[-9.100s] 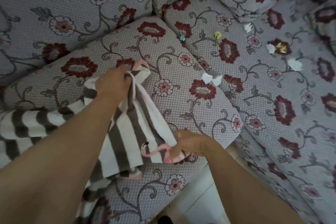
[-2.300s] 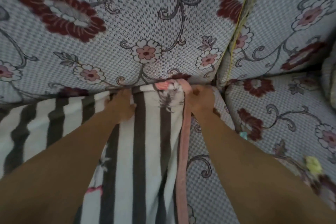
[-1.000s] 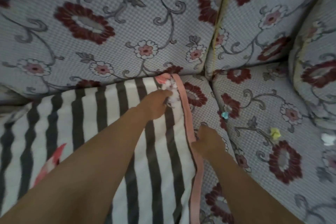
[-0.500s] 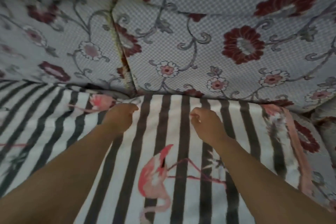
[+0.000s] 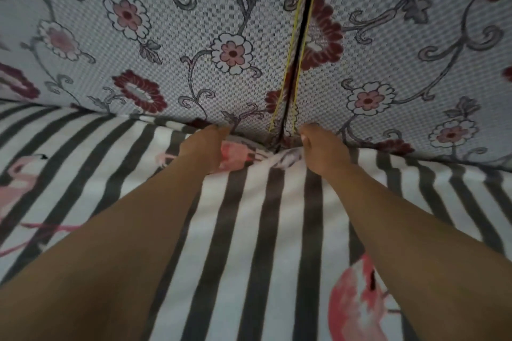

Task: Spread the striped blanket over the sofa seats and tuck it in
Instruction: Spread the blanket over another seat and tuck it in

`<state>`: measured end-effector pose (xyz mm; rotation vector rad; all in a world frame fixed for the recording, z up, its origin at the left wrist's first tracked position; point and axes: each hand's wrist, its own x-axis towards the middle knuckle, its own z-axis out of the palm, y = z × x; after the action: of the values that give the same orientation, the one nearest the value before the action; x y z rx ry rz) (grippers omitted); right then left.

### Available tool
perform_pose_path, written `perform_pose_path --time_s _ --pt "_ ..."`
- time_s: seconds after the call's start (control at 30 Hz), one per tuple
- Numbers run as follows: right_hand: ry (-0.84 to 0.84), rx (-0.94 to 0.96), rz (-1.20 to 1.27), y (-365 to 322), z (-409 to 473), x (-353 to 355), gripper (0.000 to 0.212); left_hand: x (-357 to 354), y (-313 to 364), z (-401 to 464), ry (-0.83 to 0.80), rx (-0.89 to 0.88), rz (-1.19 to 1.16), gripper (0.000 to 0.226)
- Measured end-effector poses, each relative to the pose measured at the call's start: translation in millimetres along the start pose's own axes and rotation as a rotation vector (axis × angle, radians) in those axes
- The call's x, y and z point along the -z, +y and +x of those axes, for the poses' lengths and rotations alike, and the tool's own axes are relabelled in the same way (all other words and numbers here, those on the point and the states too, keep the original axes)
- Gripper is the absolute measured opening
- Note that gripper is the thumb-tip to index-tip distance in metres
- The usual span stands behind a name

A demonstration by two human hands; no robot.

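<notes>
The striped blanket, white with dark grey stripes and pink flamingos, lies flat over the sofa seats across the whole lower half of the view. Its far edge runs along the crease under the floral back cushions. My left hand presses the blanket's edge into that crease, fingertips hidden under the cushion. My right hand does the same a little to the right, its fingers curled on bunched blanket cloth just below the gap between two back cushions.
Two grey floral back cushions, the left back cushion and the right back cushion, stand upright and meet at a dark vertical gap edged with yellow piping. The sofa seats are hidden under the blanket.
The view has shifted left along the sofa. Both hands have moved forward to the crease at the cushion gap and now push the blanket's edge into it.
</notes>
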<state>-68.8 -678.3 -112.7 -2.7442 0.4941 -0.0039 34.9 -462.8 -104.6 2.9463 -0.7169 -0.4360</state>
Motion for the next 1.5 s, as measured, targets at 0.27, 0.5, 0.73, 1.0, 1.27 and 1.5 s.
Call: perform_pose_path --time_s 0.27,0.5,0.73,1.0,1.27,1.5 --pt "-0.277 0.091 -0.327 8.8 3.8 14.7 0.022 11.4 -8.0 -3.2 0.262 -0.131 -0.007 0.02" --pt "-0.603 -0.055 0.332 -8.0 3.9 66.3 0.033 50.9 -31.1 -12.5 0.262 -0.251 -0.077 0.011" --pt "-1.025 -0.182 0.557 1.6 5.0 108.6 0.036 91.4 -38.6 -9.8 -0.226 -0.296 -0.135 0.004" --pt "-0.121 -0.028 -0.287 30.4 22.6 50.5 0.026 45.5 28.8 29.3 0.126 -0.003 0.022 0.02" --pt "0.026 -0.053 -0.336 41.3 -2.5 1.2 0.014 -17.8 12.2 31.7 0.127 -0.039 -0.349 0.031" --pt "-0.058 0.258 0.063 -29.6 30.0 -12.4 0.018 7.0 -67.2 38.7 0.255 0.125 0.024 0.023"
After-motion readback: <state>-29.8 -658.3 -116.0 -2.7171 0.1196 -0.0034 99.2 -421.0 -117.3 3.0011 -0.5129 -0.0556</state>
